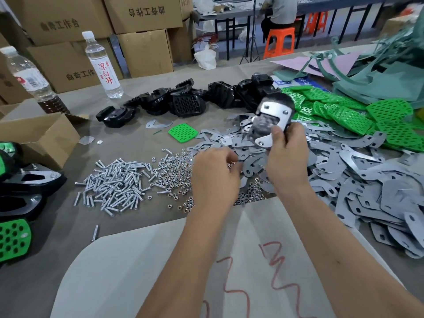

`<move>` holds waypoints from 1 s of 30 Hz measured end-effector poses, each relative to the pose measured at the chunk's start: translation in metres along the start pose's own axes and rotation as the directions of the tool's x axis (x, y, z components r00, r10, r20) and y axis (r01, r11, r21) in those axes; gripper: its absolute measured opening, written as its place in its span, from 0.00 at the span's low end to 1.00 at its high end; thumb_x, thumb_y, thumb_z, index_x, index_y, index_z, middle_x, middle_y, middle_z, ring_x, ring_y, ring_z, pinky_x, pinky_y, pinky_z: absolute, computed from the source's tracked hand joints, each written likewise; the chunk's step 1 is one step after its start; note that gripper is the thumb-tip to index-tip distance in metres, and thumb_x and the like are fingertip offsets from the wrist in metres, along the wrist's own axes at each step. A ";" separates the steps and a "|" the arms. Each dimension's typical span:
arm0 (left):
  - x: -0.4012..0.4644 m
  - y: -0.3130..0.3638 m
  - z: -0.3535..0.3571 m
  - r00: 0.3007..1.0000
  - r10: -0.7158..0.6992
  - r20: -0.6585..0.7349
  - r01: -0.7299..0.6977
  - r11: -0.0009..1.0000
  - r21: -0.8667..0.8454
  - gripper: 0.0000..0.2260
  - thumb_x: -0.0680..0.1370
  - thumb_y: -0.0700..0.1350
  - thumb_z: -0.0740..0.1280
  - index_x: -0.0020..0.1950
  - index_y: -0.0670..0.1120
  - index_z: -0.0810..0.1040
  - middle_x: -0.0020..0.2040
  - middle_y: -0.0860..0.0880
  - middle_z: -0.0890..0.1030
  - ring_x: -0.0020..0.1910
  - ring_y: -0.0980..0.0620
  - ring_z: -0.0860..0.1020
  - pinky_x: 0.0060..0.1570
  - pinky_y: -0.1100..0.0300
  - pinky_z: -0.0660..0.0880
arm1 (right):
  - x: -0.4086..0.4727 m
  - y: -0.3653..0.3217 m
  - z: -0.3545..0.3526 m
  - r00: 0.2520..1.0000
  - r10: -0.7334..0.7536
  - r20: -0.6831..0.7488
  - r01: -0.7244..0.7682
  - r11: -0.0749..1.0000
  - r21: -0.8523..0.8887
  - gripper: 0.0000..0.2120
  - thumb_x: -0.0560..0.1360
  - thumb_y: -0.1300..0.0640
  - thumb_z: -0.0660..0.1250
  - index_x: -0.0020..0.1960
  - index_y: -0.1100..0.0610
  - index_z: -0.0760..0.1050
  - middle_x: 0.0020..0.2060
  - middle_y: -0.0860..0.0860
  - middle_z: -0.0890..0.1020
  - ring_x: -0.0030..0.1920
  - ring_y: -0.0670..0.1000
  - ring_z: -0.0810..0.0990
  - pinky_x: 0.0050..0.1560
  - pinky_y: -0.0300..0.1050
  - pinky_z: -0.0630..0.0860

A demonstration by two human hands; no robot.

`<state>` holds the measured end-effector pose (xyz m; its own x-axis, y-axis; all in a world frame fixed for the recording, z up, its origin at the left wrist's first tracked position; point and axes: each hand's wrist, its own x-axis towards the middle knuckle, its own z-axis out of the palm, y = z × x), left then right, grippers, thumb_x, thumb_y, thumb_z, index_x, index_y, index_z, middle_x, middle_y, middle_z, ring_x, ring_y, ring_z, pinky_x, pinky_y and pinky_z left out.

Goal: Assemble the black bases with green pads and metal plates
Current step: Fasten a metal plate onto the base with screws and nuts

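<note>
My right hand holds a black base upright above the table, with a shiny metal plate lying across its face. My left hand hovers palm down over the pile of small nuts, fingers curled; whether it pinches a nut I cannot tell. Loose black bases are heaped at the back centre. Green perforated pads are stacked at the back right, and one green pad lies alone mid-table. Grey metal plates spread in a big pile on the right.
A pile of silver bolts lies left of the nuts. Finished assemblies sit at the left edge beside an open cardboard box. Two water bottles stand at the back left. Green sheet scraps fill the far right.
</note>
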<state>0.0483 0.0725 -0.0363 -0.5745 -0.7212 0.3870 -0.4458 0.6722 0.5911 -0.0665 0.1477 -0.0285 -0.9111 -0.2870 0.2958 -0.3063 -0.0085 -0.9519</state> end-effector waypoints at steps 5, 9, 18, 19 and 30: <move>0.011 0.027 0.026 0.982 0.009 0.187 -0.046 0.981 0.191 0.12 0.78 0.52 0.73 0.57 0.49 0.78 0.52 0.45 0.82 0.54 0.43 0.78 0.53 0.48 0.75 | 0.004 0.005 -0.004 0.997 0.050 -0.057 -0.047 0.997 0.058 0.07 0.86 0.53 0.60 0.57 0.56 0.71 0.47 0.48 0.80 0.46 0.51 0.79 0.54 0.63 0.80; 0.019 0.023 0.020 0.957 -0.155 0.244 0.184 0.978 -0.097 0.06 0.77 0.44 0.74 0.45 0.51 0.79 0.42 0.48 0.82 0.41 0.47 0.80 0.45 0.50 0.79 | 0.005 0.005 -0.005 0.996 0.052 -0.070 -0.046 0.996 0.081 0.08 0.85 0.51 0.60 0.54 0.54 0.71 0.42 0.45 0.77 0.40 0.48 0.75 0.49 0.59 0.79; 0.009 -0.036 -0.039 0.810 -0.554 0.192 0.492 0.463 -0.737 0.05 0.81 0.38 0.69 0.47 0.45 0.78 0.35 0.46 0.85 0.30 0.52 0.82 0.29 0.60 0.76 | -0.020 -0.013 0.010 0.936 0.114 0.332 -0.118 0.993 -0.008 0.08 0.87 0.50 0.55 0.53 0.52 0.69 0.48 0.52 0.81 0.36 0.56 0.86 0.35 0.47 0.80; 0.005 -0.041 -0.045 0.791 -0.569 0.223 0.498 0.388 -0.776 0.06 0.80 0.38 0.70 0.46 0.47 0.77 0.35 0.47 0.85 0.32 0.52 0.84 0.29 0.60 0.77 | -0.024 -0.015 0.012 0.917 0.125 0.378 -0.130 0.991 -0.014 0.08 0.87 0.50 0.55 0.53 0.52 0.69 0.48 0.53 0.82 0.35 0.56 0.86 0.36 0.51 0.82; -0.020 -0.059 -0.065 0.899 -0.434 0.053 0.313 0.553 -0.772 0.05 0.80 0.43 0.72 0.45 0.45 0.85 0.42 0.43 0.86 0.31 0.46 0.84 0.32 0.49 0.84 | -0.046 -0.013 0.025 0.812 0.168 0.559 -0.147 0.986 -0.083 0.08 0.86 0.53 0.62 0.49 0.54 0.71 0.40 0.56 0.85 0.32 0.59 0.85 0.28 0.50 0.80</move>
<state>0.1306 0.0365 -0.0326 -0.3596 -0.9316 0.0539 0.1036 0.0176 0.9945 -0.0137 0.1375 -0.0321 -0.6373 -0.7698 0.0358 -0.1912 0.1130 -0.9750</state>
